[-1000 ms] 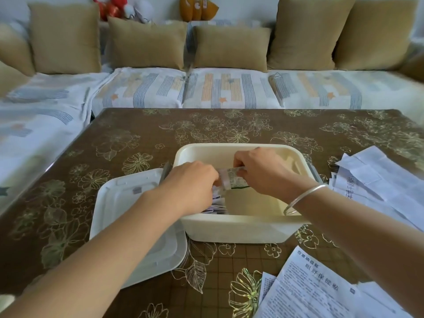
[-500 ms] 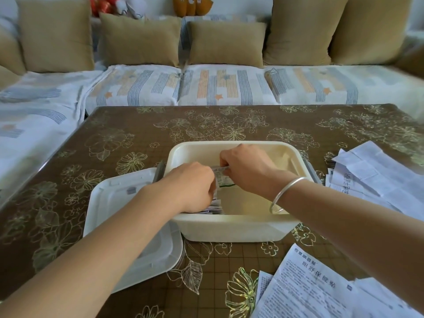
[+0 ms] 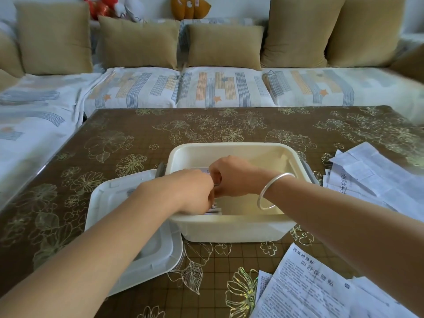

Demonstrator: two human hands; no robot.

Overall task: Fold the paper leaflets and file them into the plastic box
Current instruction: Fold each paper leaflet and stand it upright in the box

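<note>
Head view, downward, near plastic box (image 3: 231, 228)

Clearance around the plastic box (image 3: 231, 228), top-down entry.
Left half of the box is blocked: the left hand (image 3: 195, 191) and right hand (image 3: 231, 177) meet there, knuckle to knuckle, pinching a folded leaflet (image 3: 207, 171) above the filed stack (image 3: 214, 209). The right half is open down to the floor, though the right forearm crosses its near rim. The lid (image 3: 107, 203) lies flat against the box's left wall, under the left forearm. Loose sheets (image 3: 367, 171) crowd the right wall, and more sheets (image 3: 309, 285) cover the near-right corner. The table (image 3: 137, 138) gives open passage between the box's far wall and the sofa (image 3: 218, 88).
</note>
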